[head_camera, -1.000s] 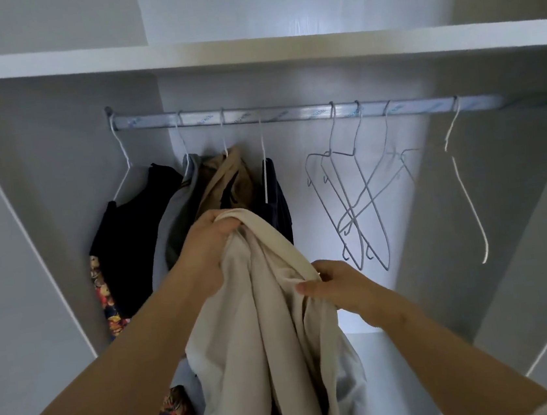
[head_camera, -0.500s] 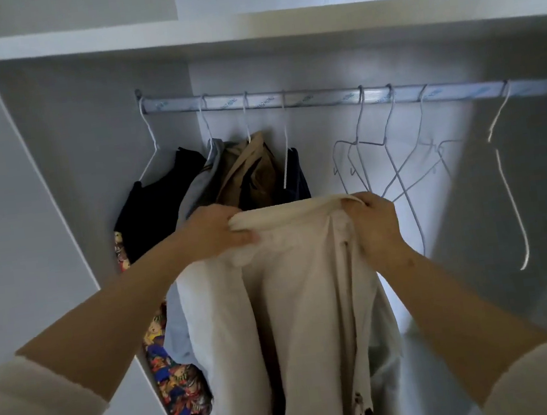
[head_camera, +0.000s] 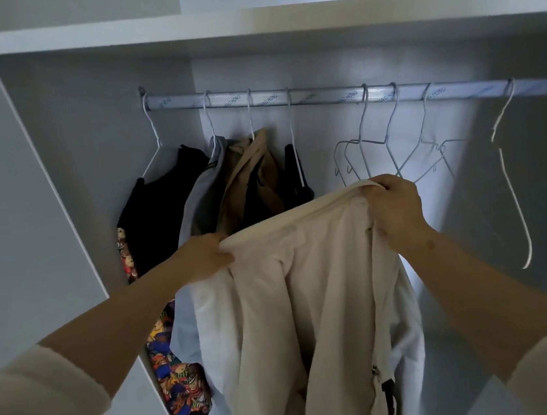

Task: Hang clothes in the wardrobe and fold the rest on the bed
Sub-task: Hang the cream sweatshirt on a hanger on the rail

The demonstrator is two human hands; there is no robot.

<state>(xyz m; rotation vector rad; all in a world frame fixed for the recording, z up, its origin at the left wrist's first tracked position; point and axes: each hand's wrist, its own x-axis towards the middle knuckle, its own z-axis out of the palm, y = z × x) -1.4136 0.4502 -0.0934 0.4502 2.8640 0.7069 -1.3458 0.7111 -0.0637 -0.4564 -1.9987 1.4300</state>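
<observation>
A: Where is the cream garment (head_camera: 308, 288)?
B: Below the rail (head_camera: 320, 94), in front of the clothes hanging from it. It is held up by its top edge and drapes down from both hands.
A: And the grip?
B: The left hand (head_camera: 203, 258) pinches the top edge under the rail's left part, thumb and fingers clamped on the cloth. The right hand (head_camera: 396, 207) grips the other end, higher and nearer the rail, fingers curled over the fold.
A: What hangs on the rail?
B: From its left end: a black garment (head_camera: 160, 213), a grey garment (head_camera: 202, 195), a tan jacket (head_camera: 248, 179) and a dark item (head_camera: 296, 177). Under its middle are bare wire hangers (head_camera: 392, 156), just behind the right hand. Near its right end is a single hanger (head_camera: 511, 180).
</observation>
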